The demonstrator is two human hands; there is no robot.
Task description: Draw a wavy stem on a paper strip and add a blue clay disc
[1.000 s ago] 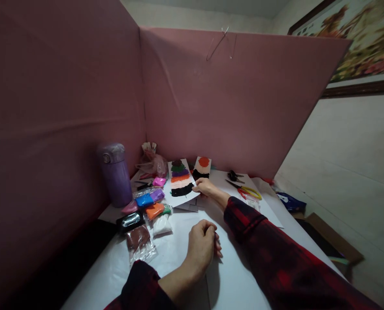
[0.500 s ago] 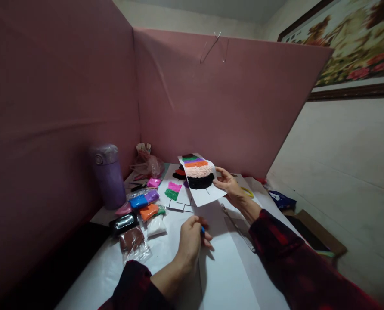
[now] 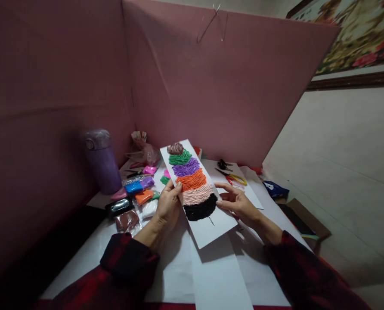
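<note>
"Above the table [image 3: 179, 271], how will your white card [image 3: 208, 234] handle?"

"Light and bendy, I'd judge; its raised colour bands [image 3: 192, 181] might dent, so take the bare edges."

"Where's it in your grip?"

"Tilted between both: your left hand [image 3: 168, 204] clamps the left edge; your right hand [image 3: 243, 207] pinches the right, beside the black band [image 3: 200, 209]."

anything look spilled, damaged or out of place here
Nothing looks spilled or damaged. The card sits at a slant, but the left hand and right hand are holding it that way. The one odd thing is a bent wire at the top of the pink panel, with nothing visible on it.
</note>
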